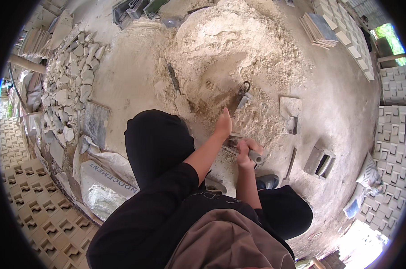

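Note:
My left hand (224,123) reaches forward with its fingers stretched out, beside a narrow metal mould (239,102) that has a hooked end. Whether the fingertips touch the mould is hard to tell. Closer to me, my right hand (248,151) is closed round a grey rod-like handle (256,157) with a round end. A flat, dusty piece (232,141) lies between the two hands; I cannot make out whether it belongs to the handle. Beyond them rises a large heap of pale sandy powder (239,36), hollowed on its near side.
Broken slabs (73,71) are piled at left, near an open cement sack (105,181). A dark bar (173,78) lies by the heap. Rightward are a square plate (290,109), a thin stick (291,163) and a hollow block (319,162). Stacked blocks (46,215) line the sides.

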Action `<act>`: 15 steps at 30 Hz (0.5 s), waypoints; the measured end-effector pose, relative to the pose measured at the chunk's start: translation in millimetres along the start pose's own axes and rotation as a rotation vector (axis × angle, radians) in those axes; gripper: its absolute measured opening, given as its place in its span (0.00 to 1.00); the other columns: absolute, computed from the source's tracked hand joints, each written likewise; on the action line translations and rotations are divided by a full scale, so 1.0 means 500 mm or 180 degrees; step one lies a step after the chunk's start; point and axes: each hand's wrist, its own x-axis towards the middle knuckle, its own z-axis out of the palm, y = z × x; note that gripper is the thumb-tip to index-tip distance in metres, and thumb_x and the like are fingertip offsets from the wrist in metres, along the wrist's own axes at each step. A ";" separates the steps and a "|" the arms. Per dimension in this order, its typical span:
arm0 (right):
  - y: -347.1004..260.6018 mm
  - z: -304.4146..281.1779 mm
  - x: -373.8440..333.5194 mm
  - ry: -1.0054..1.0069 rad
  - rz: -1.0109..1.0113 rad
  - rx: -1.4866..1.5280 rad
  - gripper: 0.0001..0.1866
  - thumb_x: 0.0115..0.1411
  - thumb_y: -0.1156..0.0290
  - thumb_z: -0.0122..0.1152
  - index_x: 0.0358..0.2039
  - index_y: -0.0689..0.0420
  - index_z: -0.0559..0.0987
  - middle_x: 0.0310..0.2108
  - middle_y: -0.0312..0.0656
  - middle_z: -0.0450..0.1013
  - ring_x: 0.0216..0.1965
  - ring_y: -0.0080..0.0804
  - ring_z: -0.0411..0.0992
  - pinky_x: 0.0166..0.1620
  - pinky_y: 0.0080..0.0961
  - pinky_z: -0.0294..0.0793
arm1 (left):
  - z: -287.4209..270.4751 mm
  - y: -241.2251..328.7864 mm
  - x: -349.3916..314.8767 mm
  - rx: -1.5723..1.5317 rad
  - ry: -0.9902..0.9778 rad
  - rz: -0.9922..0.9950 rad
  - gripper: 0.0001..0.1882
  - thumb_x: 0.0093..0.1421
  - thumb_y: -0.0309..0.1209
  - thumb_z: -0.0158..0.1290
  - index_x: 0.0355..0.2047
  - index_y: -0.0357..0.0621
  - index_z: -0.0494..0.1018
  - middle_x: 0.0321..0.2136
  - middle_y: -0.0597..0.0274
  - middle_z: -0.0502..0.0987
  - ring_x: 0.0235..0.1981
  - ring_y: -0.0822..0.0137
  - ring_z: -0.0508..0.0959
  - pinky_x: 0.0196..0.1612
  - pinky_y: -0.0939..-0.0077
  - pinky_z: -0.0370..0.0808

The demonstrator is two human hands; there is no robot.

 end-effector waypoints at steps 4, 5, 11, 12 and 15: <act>-0.005 -0.010 0.004 0.0447 0.0538 0.0537 0.12 0.47 0.79 0.48 0.10 0.61 0.65 0.09 0.37 0.64 0.11 0.20 0.61 0.16 0.16 0.57 | 0.001 0.012 0.003 0.0284 -0.0040 -0.0155 0.41 0.60 0.56 0.22 0.44 0.26 0.65 0.44 0.33 0.67 0.50 0.41 0.64 0.54 0.58 0.58; -0.011 -0.011 -0.001 0.0574 0.0687 0.0772 0.11 0.47 0.78 0.49 0.10 0.61 0.66 0.09 0.36 0.64 0.12 0.20 0.61 0.16 0.16 0.58 | -0.008 0.010 -0.007 0.0526 -0.0127 -0.0238 0.41 0.60 0.57 0.22 0.44 0.26 0.65 0.44 0.33 0.67 0.50 0.41 0.64 0.54 0.58 0.58; -0.004 -0.002 0.012 0.0066 -0.0038 -0.0330 0.10 0.47 0.81 0.49 0.11 0.61 0.64 0.10 0.37 0.60 0.11 0.19 0.56 0.16 0.19 0.54 | -0.013 0.048 -0.040 0.0112 -0.0082 -0.0019 0.39 0.61 0.55 0.20 0.42 0.28 0.67 0.42 0.35 0.69 0.48 0.42 0.65 0.51 0.56 0.59; 0.000 -0.004 0.004 0.0056 0.0134 -0.0182 0.10 0.48 0.80 0.48 0.12 0.61 0.65 0.10 0.37 0.61 0.11 0.20 0.56 0.16 0.20 0.53 | -0.010 0.057 -0.044 0.0263 -0.0064 -0.0066 0.39 0.61 0.54 0.20 0.41 0.28 0.68 0.41 0.35 0.69 0.48 0.42 0.66 0.51 0.56 0.59; -0.034 -0.014 0.005 0.0579 0.0657 0.1180 0.08 0.47 0.80 0.50 0.13 0.63 0.69 0.10 0.37 0.65 0.11 0.20 0.61 0.16 0.18 0.59 | -0.022 0.067 -0.050 0.0577 0.0028 -0.0141 0.38 0.61 0.53 0.19 0.39 0.30 0.69 0.40 0.36 0.70 0.47 0.42 0.67 0.50 0.55 0.60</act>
